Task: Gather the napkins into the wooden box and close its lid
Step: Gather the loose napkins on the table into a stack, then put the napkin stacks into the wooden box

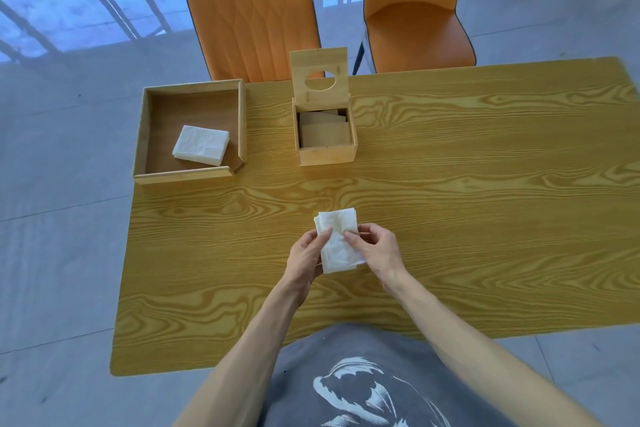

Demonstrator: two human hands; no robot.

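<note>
Desk [450,218] fills mid frame. Tray [152,135], upper left: one napkin stack [201,145] inside. Wooden box [327,152], top centre: lid [318,74] up, brownish cards inside, no napkins yet. Second napkin stack [337,239], centre frame, pinched between left hand [306,260] and right hand [377,250]. Guessing light, floppy paper, so squeeze opposite edges or sheets fan out.

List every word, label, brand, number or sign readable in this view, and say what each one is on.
None: no readable text anywhere in this view.
Grey shirt: a white graphic print only, no letters visible.
Wooden box, its raised lid, the wooden tray, the napkins held in both hands, the table and the orange chairs: all unmarked.
</note>
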